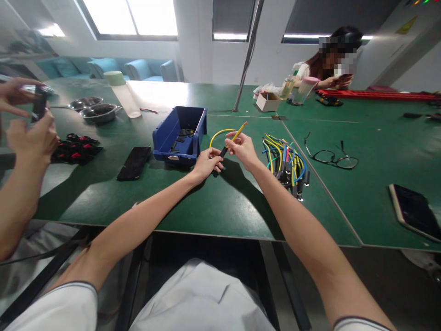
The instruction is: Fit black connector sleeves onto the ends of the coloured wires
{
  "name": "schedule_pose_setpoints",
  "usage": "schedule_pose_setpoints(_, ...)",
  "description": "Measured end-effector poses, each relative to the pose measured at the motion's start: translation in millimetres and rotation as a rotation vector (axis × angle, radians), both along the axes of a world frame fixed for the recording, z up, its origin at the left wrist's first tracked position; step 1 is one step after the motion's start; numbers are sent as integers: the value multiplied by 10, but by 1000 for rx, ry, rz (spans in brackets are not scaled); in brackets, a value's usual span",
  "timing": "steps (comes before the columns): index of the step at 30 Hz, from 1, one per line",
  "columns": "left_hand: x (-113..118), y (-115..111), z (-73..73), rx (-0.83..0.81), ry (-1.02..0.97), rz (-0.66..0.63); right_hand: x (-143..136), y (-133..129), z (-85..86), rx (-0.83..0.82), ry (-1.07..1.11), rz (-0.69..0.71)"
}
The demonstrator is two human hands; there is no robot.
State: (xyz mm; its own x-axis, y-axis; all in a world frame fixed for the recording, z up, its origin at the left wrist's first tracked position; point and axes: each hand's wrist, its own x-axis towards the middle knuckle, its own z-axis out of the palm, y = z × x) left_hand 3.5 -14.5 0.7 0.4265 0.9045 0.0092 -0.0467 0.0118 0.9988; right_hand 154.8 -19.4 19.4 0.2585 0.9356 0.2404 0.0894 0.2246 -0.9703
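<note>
Both hands meet above the green table, just right of a blue bin with small black pieces inside. My left hand has its fingers closed on a black sleeve at the lower end of a yellow wire. My right hand pinches the yellow wire above the sleeve, and a reddish tip sticks up past the fingers. Part of the yellow wire curves behind the hands. To the right of my right hand lies a bundle of wires in yellow, blue and green with black ends.
A black phone, metal bowls and a bottle stand left. Glasses and another phone lie right. A metal pole rises behind. A person's hands work at far left; another person sits across.
</note>
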Motion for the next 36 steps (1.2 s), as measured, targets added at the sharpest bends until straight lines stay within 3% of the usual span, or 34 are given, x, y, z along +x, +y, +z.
schedule_pose_setpoints(21,5,5,-45,-65,-139,-8,11,-1,2,46,-127,-64)
schedule_pose_setpoints(36,22,-9,-24,13,-61,15,39,-4,20,76,-204,-141)
